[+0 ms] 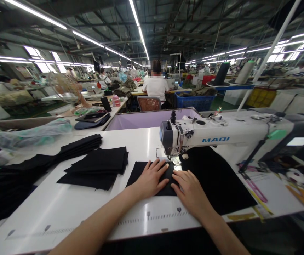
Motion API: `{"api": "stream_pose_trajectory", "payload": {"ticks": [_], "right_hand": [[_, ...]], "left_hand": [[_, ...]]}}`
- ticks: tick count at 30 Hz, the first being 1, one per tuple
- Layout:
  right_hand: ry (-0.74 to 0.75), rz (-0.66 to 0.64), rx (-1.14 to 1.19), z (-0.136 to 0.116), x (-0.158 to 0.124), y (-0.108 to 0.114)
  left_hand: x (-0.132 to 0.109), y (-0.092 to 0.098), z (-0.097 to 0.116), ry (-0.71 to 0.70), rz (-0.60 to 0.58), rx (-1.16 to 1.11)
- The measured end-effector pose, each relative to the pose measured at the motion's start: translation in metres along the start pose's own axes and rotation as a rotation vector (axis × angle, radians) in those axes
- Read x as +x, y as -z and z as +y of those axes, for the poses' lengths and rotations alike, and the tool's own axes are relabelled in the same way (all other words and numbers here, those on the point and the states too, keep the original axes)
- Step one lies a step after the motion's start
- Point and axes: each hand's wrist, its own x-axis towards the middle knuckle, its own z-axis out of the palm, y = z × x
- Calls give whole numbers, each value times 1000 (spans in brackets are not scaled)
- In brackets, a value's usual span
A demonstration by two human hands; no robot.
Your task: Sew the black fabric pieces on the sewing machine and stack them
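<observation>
A white sewing machine (221,136) stands on a white table (61,209). Under its needle lies a piece of black fabric (212,177). My left hand (152,179) lies flat on the fabric just left of the needle, fingers spread. My right hand (190,189) rests flat on the fabric just below the presser foot, fingers stretched forward. Neither hand holds anything.
A stack of black cut pieces (98,166) lies left of my hands, with more black fabric (13,180) at the far left. Pink scissors (255,187) lie at the right. A person in a white shirt (155,86) sits ahead. A lilac bin (146,118) stands behind the table.
</observation>
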Motion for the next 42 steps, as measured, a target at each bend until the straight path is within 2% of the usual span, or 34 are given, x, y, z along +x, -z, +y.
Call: {"api": "stream_pose_trajectory", "payload": {"ticks": [9,17,20,24,27,30,42], "right_hand": [[-6,-7,-13,1,-2,0],[-16,-36,-9,-1,5,5],[-7,-50,-1,-4,-4,9],[25,-38,14,-6,-29,14],[60,-39,24,-5,-40,17],[73,-58,25,-2,-35,19],[55,-138,46,8,15,21]], "left_hand": [[0,-6,-5,-13,16,5],[4,1,-5,-5,-4,42],[-6,5,6,-49,5,72],[-32,8,32,-239,-44,28],[-44,7,41,-294,-27,17],[-41,6,37,-297,8,17],[-3,13,2,-274,57,36]]}}
